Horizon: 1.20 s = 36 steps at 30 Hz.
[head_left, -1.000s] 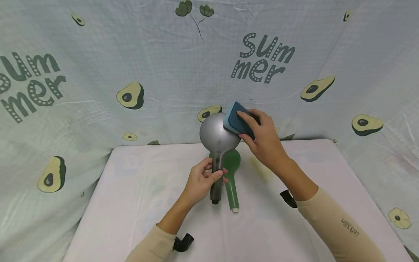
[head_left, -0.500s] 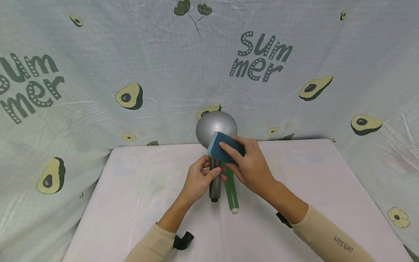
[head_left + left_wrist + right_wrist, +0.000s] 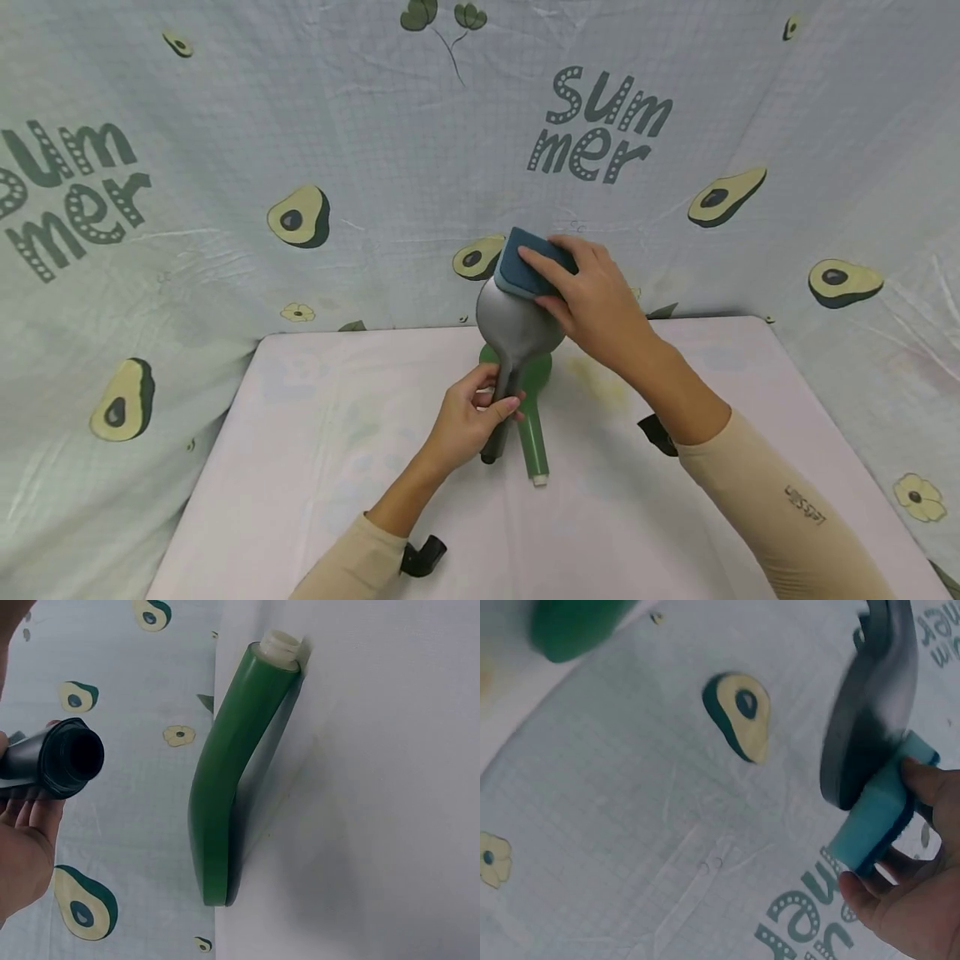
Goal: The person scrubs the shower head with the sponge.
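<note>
A grey shower head (image 3: 513, 323) is held up by its handle in my left hand (image 3: 463, 421), above the table. My right hand (image 3: 603, 308) grips a blue sponge (image 3: 528, 265), whose lighter side touches the upper back of the shower head. In the right wrist view the sponge (image 3: 881, 810) presses against the head's rounded back. Below and behind lies a green shower head (image 3: 532, 437) on the table, with a white threaded end. The left wrist view shows the grey handle's open black end (image 3: 79, 757) near the green shower head (image 3: 232, 772).
A pale cloth covers the table (image 3: 315, 450). Behind it hangs a curtain (image 3: 375, 167) printed with avocados and lettering. Black wrist-camera mounts (image 3: 425, 557) stick out by both forearms.
The sponge went down to the neck of the grey shower head, then back up to its top. The grey shower head has shifted slightly right and tilted. The green one stays put.
</note>
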Tool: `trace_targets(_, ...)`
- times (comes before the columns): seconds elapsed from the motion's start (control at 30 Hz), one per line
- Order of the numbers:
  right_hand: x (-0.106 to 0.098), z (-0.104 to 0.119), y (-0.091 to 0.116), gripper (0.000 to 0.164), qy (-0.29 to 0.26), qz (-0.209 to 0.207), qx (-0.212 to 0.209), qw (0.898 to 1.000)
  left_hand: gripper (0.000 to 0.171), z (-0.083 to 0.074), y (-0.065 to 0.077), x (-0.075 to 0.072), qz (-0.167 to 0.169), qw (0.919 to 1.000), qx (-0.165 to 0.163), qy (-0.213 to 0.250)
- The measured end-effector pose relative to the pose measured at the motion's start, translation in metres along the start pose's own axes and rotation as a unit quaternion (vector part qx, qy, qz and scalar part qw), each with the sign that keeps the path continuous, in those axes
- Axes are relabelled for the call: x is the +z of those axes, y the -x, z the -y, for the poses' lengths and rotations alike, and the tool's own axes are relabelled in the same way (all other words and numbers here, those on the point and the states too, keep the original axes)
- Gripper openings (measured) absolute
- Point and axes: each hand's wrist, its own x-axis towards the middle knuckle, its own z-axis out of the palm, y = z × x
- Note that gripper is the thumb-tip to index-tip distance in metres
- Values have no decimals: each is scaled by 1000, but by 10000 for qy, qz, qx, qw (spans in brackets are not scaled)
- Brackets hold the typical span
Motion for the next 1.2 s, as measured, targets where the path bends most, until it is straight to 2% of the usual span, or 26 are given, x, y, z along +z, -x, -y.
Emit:
trace_targets(0.13, -4, -2, -12, 57, 11, 101, 35, 9999, 37, 2, 0, 1, -2, 10000, -68, -67)
trace_targets(0.27, 4, 6, -10, 57, 371, -29, -408, 9985, 42, 5, 0, 1, -87, 9996, -153, -221)
trace_targets(0.4, 19, 22, 4, 58, 815, -93, -772, 9936, 45, 6, 0, -1, -228, 9986, -235, -413)
trace_targets(0.6, 37, 42, 35, 62, 1053, -4, -880, 9905, 40, 3, -3, -2, -304, 9991, -95, -264)
trace_targets(0.73, 44, 41, 51, 66, 831, -188, -833, 9929, 39, 0, -6, -2, -324, 9994, -141, -5)
trace_targets(0.93, 48, 17, 65, 68, 207, -658, -613, 9957, 44, -1, -8, -1, -355, 9987, -155, 346)
trace_targets(1.07, 46, 0, 64, 70, -170, -859, -307, 9957, 43, -2, -9, 1, -547, 9949, -383, 751)
trace_targets(1.2, 37, -6, 59, 70, -585, -883, 57, 9944, 40, -5, -9, 7, -813, 9895, -545, 1066)
